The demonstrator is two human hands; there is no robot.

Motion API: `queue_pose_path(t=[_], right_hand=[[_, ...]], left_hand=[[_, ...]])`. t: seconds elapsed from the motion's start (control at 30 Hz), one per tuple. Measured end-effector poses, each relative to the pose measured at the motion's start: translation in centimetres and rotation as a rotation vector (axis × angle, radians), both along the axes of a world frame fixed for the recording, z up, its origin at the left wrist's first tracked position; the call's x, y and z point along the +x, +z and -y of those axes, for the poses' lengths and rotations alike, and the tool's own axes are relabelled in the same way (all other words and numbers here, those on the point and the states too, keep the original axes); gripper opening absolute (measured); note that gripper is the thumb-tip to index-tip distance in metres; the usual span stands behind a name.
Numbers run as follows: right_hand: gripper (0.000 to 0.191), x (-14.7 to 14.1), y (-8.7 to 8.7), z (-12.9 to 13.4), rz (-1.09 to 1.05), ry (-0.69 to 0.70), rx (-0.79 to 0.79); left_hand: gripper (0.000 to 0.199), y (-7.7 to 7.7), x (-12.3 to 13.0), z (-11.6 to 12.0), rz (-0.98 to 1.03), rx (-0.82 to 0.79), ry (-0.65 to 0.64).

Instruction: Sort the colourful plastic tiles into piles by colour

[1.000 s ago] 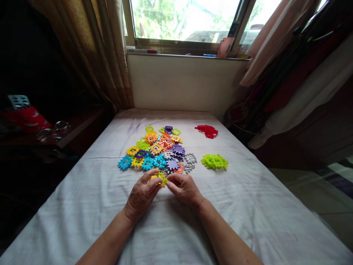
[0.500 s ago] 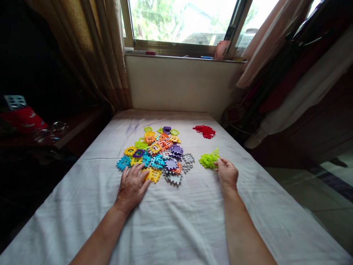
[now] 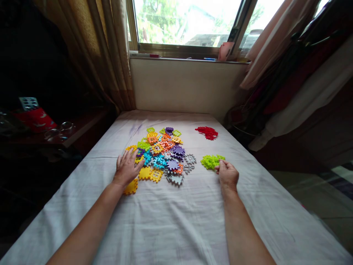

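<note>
A mixed heap of plastic interlocking tiles (image 3: 166, 145) in several colours lies on the bed sheet (image 3: 171, 221). Over the heap's left edge, my left hand (image 3: 126, 167) is spread open, palm down, hiding some pieces beneath it. A solid yellow tile (image 3: 131, 187) lies beside that wrist. Two more yellow tiles (image 3: 145, 173) are just right of its fingers. To the right, my right hand (image 3: 228, 175) is closed, thumb and fingertips pinching a lime-green tile (image 3: 221, 157) at the edge of the lime-green pile (image 3: 210, 162).
A separate red tile pile (image 3: 207, 133) sits farther back on the right. Behind the bed are a low wall and a window sill with a pink cup (image 3: 225, 50). Glasses (image 3: 60, 130) rest on the dark side table at left. Clothes (image 3: 286, 92) hang on the right.
My left hand has moved left and slightly away, off the yellow tiles; a solid yellow tile now shows by its wrist. The green piece in my right hand has come down onto the green pile.
</note>
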State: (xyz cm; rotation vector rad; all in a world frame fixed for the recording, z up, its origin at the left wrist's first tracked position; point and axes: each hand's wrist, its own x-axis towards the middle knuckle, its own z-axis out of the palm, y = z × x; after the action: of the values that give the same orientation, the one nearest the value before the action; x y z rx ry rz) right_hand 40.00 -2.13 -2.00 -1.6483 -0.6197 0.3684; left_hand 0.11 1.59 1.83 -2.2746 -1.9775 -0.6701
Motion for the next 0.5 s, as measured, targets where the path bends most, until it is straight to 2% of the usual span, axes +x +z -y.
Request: queue_pose_path(t=[0.07, 0.1, 0.27, 0.33, 0.4, 0.5], right_hand=[[0.048, -0.3, 0.0, 0.1, 0.017, 0.016, 0.009], [0.048, -0.4, 0.1, 0.1, 0.022, 0.021, 0.01], [0.051, -0.9, 0.4, 0.2, 0.037, 0.035, 0.003], [0.05, -1.0, 0.4, 0.2, 0.051, 0.047, -0.001], [0.05, -1.1, 0.4, 0.1, 0.063, 0.052, -0.004], [0.051, -1.1, 0.4, 0.1, 0.075, 0.053, -0.003]], left_hand=[[0.056, -0.1, 1.4, -0.8, -0.034, -0.087, 0.014], [0.057, -0.3, 2.2, -0.7, -0.047, -0.107, -0.022], [0.05, -1.8, 5.2, 2.8, -0.014, 0.006, -0.279], [0.045, -1.9, 5.2, 4.1, 0.033, 0.047, -0.381], [0.04, -1.5, 4.5, 4.5, 0.109, 0.063, -0.435], [0.035, -0.3, 2.2, 3.0, 0.183, 0.091, -0.365]])
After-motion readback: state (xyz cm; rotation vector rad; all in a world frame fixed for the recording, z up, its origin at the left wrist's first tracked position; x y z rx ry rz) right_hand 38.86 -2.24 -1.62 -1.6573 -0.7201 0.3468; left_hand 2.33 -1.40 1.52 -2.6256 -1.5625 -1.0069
